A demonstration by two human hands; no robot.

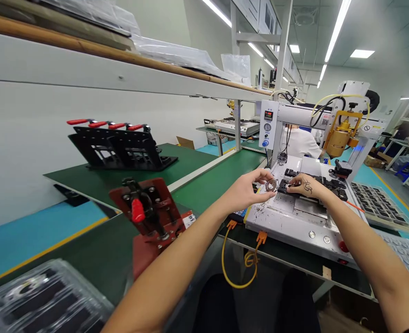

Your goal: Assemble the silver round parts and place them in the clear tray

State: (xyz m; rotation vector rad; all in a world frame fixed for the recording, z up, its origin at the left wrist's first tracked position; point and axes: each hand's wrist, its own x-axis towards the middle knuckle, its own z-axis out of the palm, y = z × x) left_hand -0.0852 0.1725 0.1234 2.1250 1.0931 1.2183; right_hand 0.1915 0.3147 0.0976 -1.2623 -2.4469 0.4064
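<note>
My left hand [251, 188] is closed, its thumb and fingers around the edge of a small brownish metal ring [271, 185]. It hangs over the left part of a white machine bed [277, 222]. Just to the right, my right hand [305, 186] pinches at the left end of a black fixture [282, 186] on that bed. Whatever lies between its fingertips is too small and hidden to name. More black blocks of the fixture extend behind and to the right of this hand.
A gold dispensing head [339, 138] hangs from the gantry above the bed. Nearer me stands a red clamp jig [152, 208]; a black rack with red handles [121, 148] is behind it. Trays [381, 203] lie right, a clear plastic tray [45, 300] front left. A yellow cable [225, 263] loops below.
</note>
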